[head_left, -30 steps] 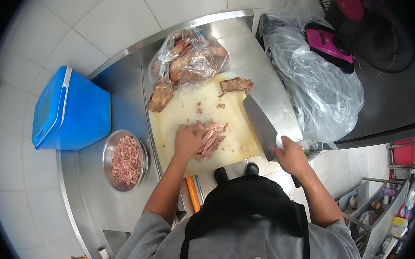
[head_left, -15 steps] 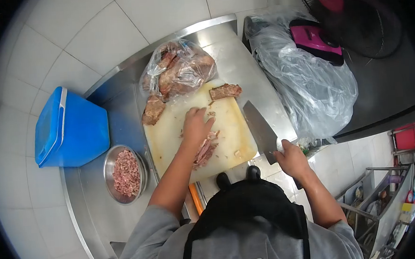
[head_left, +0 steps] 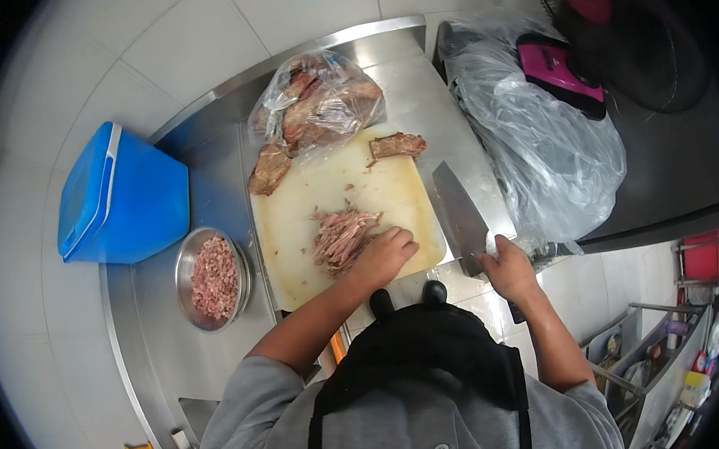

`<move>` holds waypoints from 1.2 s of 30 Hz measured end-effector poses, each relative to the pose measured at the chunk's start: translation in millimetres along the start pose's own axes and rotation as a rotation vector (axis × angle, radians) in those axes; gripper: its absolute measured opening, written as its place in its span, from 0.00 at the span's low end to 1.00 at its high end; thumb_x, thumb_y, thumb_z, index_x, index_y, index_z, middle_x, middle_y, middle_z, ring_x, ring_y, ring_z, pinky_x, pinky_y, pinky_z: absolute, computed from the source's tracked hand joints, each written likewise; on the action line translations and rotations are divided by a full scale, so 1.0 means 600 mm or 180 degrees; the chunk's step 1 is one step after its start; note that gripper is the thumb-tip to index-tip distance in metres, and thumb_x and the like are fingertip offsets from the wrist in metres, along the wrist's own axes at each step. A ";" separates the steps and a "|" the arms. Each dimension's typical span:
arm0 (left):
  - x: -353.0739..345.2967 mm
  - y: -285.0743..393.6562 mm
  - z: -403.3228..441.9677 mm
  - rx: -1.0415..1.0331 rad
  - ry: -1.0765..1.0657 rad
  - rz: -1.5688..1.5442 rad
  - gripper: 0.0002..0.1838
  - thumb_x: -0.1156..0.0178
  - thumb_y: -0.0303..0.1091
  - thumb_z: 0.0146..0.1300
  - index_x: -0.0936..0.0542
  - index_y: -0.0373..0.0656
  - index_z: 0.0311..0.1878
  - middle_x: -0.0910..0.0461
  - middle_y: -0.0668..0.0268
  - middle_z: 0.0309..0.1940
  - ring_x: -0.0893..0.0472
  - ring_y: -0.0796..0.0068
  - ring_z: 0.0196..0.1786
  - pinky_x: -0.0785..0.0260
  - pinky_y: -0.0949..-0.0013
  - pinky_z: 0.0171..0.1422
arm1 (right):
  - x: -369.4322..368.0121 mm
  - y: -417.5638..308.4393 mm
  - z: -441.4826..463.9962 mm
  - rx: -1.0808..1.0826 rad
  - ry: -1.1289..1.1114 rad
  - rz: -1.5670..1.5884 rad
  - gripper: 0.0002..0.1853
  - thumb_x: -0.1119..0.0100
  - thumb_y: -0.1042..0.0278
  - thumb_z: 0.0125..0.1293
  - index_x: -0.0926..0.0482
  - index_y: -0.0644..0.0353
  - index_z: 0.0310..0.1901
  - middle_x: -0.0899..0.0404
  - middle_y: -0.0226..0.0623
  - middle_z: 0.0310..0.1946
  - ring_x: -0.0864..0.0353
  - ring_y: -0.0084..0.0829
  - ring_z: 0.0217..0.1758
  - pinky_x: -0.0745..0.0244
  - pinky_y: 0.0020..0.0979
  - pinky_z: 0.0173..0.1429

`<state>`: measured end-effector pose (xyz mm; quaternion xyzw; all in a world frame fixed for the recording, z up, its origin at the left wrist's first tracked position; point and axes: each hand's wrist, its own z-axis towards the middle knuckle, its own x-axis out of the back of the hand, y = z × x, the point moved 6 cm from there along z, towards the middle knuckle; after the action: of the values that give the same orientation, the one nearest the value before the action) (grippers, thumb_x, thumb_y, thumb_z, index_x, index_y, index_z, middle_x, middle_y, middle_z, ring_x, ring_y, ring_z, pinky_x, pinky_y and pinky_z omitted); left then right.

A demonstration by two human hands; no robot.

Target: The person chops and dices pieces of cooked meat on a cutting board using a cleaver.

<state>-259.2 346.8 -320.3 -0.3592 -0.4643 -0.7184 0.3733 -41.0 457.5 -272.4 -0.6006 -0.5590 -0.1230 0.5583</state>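
Observation:
My right hand (head_left: pixel 508 270) grips a large kitchen knife (head_left: pixel 461 212), whose broad blade points away from me beside the cutting board's right edge. On the front right part of the white cutting board (head_left: pixel 297 279) rests my left hand (head_left: pixel 386 258), its fingers bent and close together; whatever is under them is hidden. Just left of that hand lies a heap of thin meat strips (head_left: pixel 342 235). A browned chunk of meat (head_left: pixel 397 146) sits at the board's far right corner, and another chunk (head_left: pixel 270 169) at its far left. Behind them is a clear plastic bag of meat (head_left: pixel 319 103).
A metal bowl of diced meat (head_left: pixel 214 276) stands left of the board, near a blue cooler box (head_left: pixel 125 193). To the right are a clear plastic sheet (head_left: pixel 536 148), a pink and black fan (head_left: pixel 560 72) and a metal rack (head_left: pixel 647 355) lower down.
My left hand has moved from over the meat strips towards me and to the right, uncovering the heap, which looks more gathered. The knife stays beside the board in my right hand.

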 end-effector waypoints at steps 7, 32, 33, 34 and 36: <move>0.064 -0.113 0.008 0.1205 -0.0164 0.0564 0.16 0.36 0.36 0.62 0.16 0.36 0.49 0.20 0.56 0.54 0.24 0.55 0.61 0.29 0.57 0.66 | -0.006 -0.027 0.004 0.0157 -0.0008 -0.0076 0.18 0.36 0.58 0.67 0.25 0.69 0.42 0.18 0.63 0.35 0.18 0.63 0.44 0.26 0.53 0.49; 0.083 -0.148 -0.083 0.1419 0.1230 -0.0776 0.16 0.32 0.30 0.61 0.17 0.37 0.51 0.21 0.52 0.54 0.19 0.51 0.55 0.24 0.57 0.60 | -0.059 -0.240 -0.006 0.0708 -0.0546 -0.1809 0.08 0.53 0.72 0.70 0.27 0.64 0.47 0.13 0.54 0.35 0.11 0.53 0.40 0.17 0.50 0.46; 0.080 -0.154 -0.080 0.1395 0.1227 -0.0797 0.16 0.32 0.30 0.61 0.17 0.37 0.51 0.21 0.52 0.54 0.19 0.51 0.55 0.24 0.57 0.60 | -0.066 -0.235 -0.006 0.0722 -0.0574 -0.1810 0.08 0.52 0.72 0.70 0.27 0.64 0.47 0.13 0.53 0.35 0.11 0.53 0.40 0.17 0.50 0.46; 0.072 -0.157 -0.077 0.1384 0.1120 -0.0884 0.12 0.33 0.28 0.61 0.16 0.37 0.48 0.20 0.54 0.52 0.19 0.53 0.53 0.24 0.58 0.59 | -0.073 -0.230 -0.003 0.0731 -0.0606 -0.1807 0.08 0.52 0.72 0.70 0.27 0.64 0.47 0.13 0.53 0.35 0.11 0.53 0.40 0.17 0.50 0.45; 0.062 -0.158 -0.070 0.1348 0.0969 -0.1008 0.09 0.35 0.26 0.62 0.15 0.37 0.45 0.19 0.56 0.50 0.18 0.55 0.52 0.23 0.59 0.57 | -0.102 -0.226 0.014 0.0743 -0.0622 -0.1691 0.09 0.52 0.72 0.70 0.27 0.64 0.47 0.13 0.52 0.35 0.11 0.53 0.40 0.17 0.50 0.45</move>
<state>-366.1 327.3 -338.9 -0.0848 -0.5926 -0.7005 0.3886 -175.7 398.2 -250.1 -0.3742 -0.7578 -0.1413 0.5155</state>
